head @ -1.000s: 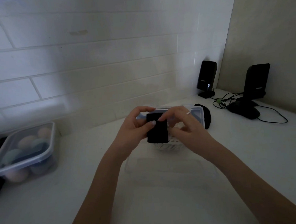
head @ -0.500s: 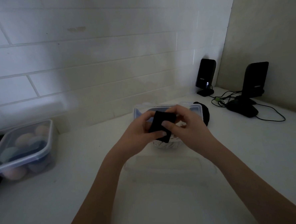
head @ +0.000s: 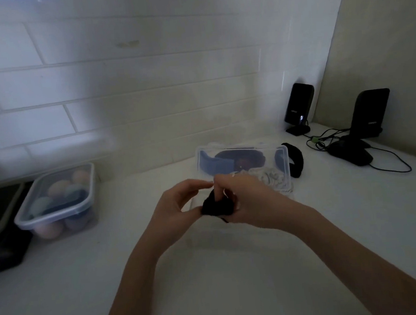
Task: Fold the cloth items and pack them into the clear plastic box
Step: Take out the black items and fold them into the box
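Observation:
A small black cloth (head: 216,205) is pinched between both hands just in front of the clear plastic box (head: 286,163). My left hand (head: 174,208) grips its left side with thumb and fingers; my right hand (head: 250,201) holds its right side, fingers curled over the top. Inside the box lie a blue cloth (head: 211,165), a dark cloth (head: 242,159) and a pale lacy cloth (head: 271,177). Another black cloth (head: 296,160) lies on the counter right of the box. A clear lid (head: 207,240) lies flat under my hands.
At the left stands a lidded clear tub (head: 56,203) with pastel rounded items. Two black speakers (head: 299,108) (head: 370,113) and a mouse (head: 350,156) with cables sit at the back right. A dark object (head: 5,245) lies at the left edge. Tiled wall behind.
Both hands have come down and toward me with the black cloth, which is now bunched smaller between the fingers. The view has shifted downward, uncovering the box's contents.

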Action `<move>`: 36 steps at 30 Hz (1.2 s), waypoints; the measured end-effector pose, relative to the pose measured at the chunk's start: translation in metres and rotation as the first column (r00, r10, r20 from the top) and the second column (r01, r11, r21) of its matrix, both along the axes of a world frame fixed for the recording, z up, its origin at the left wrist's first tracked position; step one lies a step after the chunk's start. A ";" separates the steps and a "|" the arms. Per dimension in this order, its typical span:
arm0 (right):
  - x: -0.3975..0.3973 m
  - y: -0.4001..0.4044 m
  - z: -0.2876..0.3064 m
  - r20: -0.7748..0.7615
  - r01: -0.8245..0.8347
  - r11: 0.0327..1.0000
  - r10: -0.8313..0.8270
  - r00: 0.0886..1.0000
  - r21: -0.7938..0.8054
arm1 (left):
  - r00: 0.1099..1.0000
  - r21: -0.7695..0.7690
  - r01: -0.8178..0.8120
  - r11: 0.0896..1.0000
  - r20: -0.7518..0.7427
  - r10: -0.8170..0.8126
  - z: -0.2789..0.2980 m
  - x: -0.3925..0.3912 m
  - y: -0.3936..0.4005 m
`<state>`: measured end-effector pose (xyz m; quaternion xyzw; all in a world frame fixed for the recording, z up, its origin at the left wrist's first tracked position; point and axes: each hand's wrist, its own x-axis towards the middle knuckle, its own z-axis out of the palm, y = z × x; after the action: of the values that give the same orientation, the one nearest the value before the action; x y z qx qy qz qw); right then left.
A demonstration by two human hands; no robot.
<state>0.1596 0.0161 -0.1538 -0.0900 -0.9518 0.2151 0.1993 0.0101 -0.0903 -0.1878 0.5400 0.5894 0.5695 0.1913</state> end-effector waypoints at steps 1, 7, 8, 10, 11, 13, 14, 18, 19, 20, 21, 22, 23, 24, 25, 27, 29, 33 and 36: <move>-0.003 -0.002 0.003 0.076 -0.038 0.996 0.032 0.997 0.081 | 0.998 0.029 -0.037 0.999 0.048 0.036 -0.002 0.001 -0.002; -0.014 -0.007 0.000 0.237 -0.165 0.943 0.097 0.967 0.288 | 0.965 0.051 -0.248 0.968 0.102 0.242 -0.006 0.000 0.001; -0.016 -0.007 -0.003 0.249 -0.178 0.937 0.103 0.963 0.299 | 0.965 0.036 -0.261 0.965 0.049 0.259 -0.008 0.001 0.001; -0.019 -0.008 -0.006 0.288 -0.170 0.950 0.091 0.953 0.261 | 0.960 0.025 -0.278 0.960 -0.032 0.278 -0.011 0.003 0.001; -0.019 -0.007 -0.008 0.311 -0.154 0.968 0.087 0.946 0.199 | 0.956 0.022 -0.288 0.957 -0.049 0.288 -0.013 0.003 0.001; -0.016 -0.005 -0.010 0.366 -0.147 0.986 0.108 0.925 0.080 | 0.950 0.025 -0.307 0.951 -0.057 0.308 -0.015 0.001 0.002; -0.014 -0.003 -0.009 0.394 -0.141 0.990 0.124 0.911 0.014 | 0.948 0.029 -0.311 0.950 -0.054 0.312 -0.016 0.001 0.002; -0.002 0.000 -0.007 0.368 0.023 0.983 0.046 0.929 -0.181 | 0.948 0.023 -0.316 0.949 -0.041 0.317 -0.015 0.001 0.004; -0.001 0.000 -0.010 0.333 0.073 0.985 -0.018 0.943 -0.155 | 0.947 0.019 -0.317 0.948 -0.041 0.317 -0.016 0.000 0.004; -0.002 -0.001 -0.012 0.297 0.112 0.984 -0.068 0.952 -0.135 | 0.947 0.015 -0.320 0.947 -0.038 0.320 -0.016 -0.001 0.005; -0.004 -0.002 -0.016 0.269 0.149 0.978 -0.105 0.957 -0.145 | 0.946 0.012 -0.323 0.946 -0.033 0.323 -0.017 -0.001 0.005; -0.007 -0.004 -0.019 0.252 0.180 0.967 -0.131 0.959 -0.181 | 0.945 0.009 -0.326 0.945 -0.025 0.326 -0.018 -0.001 0.005; -0.010 -0.005 -0.021 0.244 0.201 0.954 -0.146 0.959 -0.221 | 0.945 0.003 -0.327 0.945 -0.018 0.327 -0.018 0.000 0.005; -0.013 -0.005 -0.023 0.240 0.210 0.943 -0.148 0.959 -0.259 | 0.946 -0.006 -0.325 0.946 -0.013 0.325 -0.018 0.001 0.005; -0.016 -0.006 -0.025 0.228 0.212 0.931 -0.147 0.962 -0.295 | 0.947 -0.013 -0.321 0.947 -0.012 0.321 -0.018 0.002 0.005; -0.020 -0.008 -0.027 0.192 0.245 0.906 -0.187 0.963 -0.346 | 0.953 -0.019 -0.302 0.953 -0.005 0.302 -0.018 0.002 0.006; -0.022 -0.013 -0.025 0.164 0.299 0.905 -0.259 0.952 -0.303 | 0.963 -0.035 -0.271 0.962 0.004 0.271 -0.016 0.002 0.005; -0.023 -0.022 -0.014 0.140 0.290 0.956 -0.292 0.946 0.033 | 0.975 -0.060 -0.215 0.975 0.048 0.218 -0.014 0.003 0.004; -0.022 -0.021 -0.010 0.282 0.281 0.944 -0.321 0.904 0.174 | 0.977 -0.064 -0.202 0.977 0.049 0.205 -0.014 0.003 0.004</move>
<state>0.1374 -0.0049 -0.1641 -0.2553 -0.9576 0.1028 0.0853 0.0133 -0.0866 -0.2013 0.4548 0.6526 0.5833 0.1643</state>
